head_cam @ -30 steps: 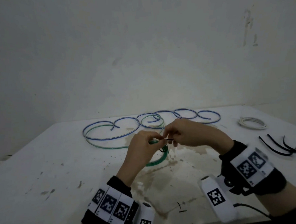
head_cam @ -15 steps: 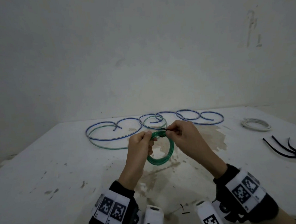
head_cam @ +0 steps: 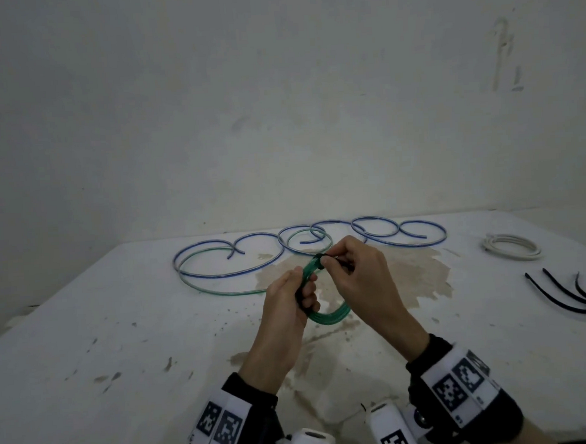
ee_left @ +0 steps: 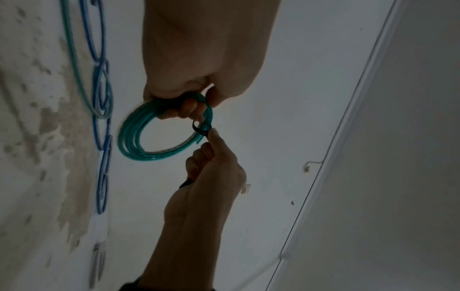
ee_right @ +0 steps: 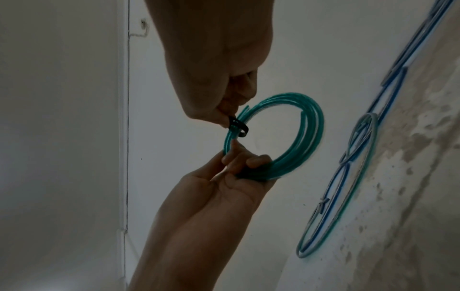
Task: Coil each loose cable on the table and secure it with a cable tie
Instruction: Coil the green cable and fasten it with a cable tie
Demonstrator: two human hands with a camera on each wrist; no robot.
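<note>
Both hands are bare. The left hand (head_cam: 282, 310) and the right hand (head_cam: 366, 279) each come out of a black cuff (head_cam: 256, 391). Around each wrist sits a white band (head_cam: 224, 422) printed with black square code markers. Below each band a white camera housing (head_cam: 392, 430) is mounted, also with a marker. It seems a small screw is beside the right one.
</note>
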